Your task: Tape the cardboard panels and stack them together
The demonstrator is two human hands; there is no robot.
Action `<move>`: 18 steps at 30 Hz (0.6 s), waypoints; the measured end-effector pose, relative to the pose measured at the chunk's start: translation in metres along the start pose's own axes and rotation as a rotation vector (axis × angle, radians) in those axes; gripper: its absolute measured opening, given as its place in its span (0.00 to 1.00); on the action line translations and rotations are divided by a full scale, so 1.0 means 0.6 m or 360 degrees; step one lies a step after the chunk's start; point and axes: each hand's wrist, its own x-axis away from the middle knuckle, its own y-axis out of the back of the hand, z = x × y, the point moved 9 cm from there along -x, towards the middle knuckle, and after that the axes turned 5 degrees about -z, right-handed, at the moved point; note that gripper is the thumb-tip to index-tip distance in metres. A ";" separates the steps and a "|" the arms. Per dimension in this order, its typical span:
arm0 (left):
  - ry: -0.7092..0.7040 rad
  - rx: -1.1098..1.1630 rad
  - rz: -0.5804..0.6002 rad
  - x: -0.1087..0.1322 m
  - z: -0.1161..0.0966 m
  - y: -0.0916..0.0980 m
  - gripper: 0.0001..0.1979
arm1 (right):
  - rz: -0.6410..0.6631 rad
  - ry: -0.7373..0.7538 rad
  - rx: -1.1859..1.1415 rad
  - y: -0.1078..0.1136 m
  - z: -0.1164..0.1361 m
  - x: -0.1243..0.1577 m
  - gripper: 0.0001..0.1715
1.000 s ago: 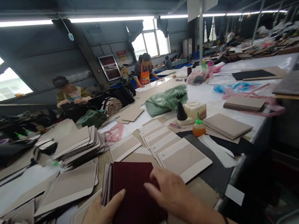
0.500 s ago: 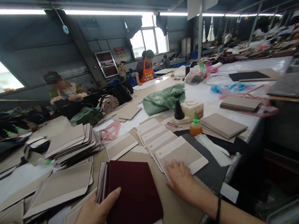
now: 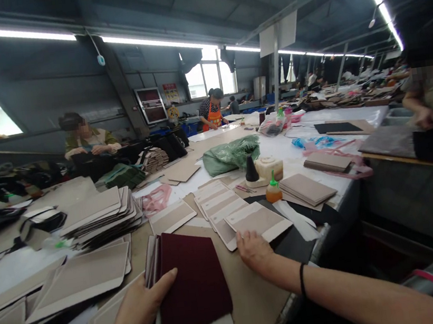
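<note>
My left hand (image 3: 151,303) grips the left edge of a stack of boards topped by a dark maroon panel (image 3: 192,282), thumb lying over the top. To the right, my right hand (image 3: 254,250) is at the near left corner of a beige board (image 3: 258,220) with pale edge strips. Its fingers are bent over that corner; the fingertips are partly hidden. That board is the nearest in a fanned row of similar boards (image 3: 220,206). A dark sheet (image 3: 297,244) lies beneath the row's right side.
Glue bottle (image 3: 273,191), black cone (image 3: 250,171) and green plastic bag (image 3: 231,154) stand beyond the row. Board stacks (image 3: 99,212) fill the left side. Another beige stack (image 3: 308,188) lies right. A person (image 3: 428,102) works at the far right; two others sit or stand across the table.
My right hand has shifted from lying on the nearest board to its near left corner, and that board now sits turned and slightly apart from the row. The view has swung right.
</note>
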 end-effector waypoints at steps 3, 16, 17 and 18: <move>-0.0104 -0.0064 -0.0018 0.006 -0.016 0.005 0.23 | -0.0103 0.0156 0.0035 0.054 -0.031 -0.018 0.22; -0.0198 -0.0128 -0.0162 0.000 -0.038 0.013 0.23 | -0.0664 0.0406 -0.0423 0.255 0.138 0.039 0.23; -0.0224 -0.0138 -0.0220 0.000 -0.041 0.019 0.22 | -0.0722 0.0442 -0.0503 0.241 0.165 0.047 0.24; -0.0245 -0.0137 -0.0273 -0.001 -0.043 0.024 0.21 | -0.0785 0.0498 -0.0570 0.227 0.191 0.055 0.25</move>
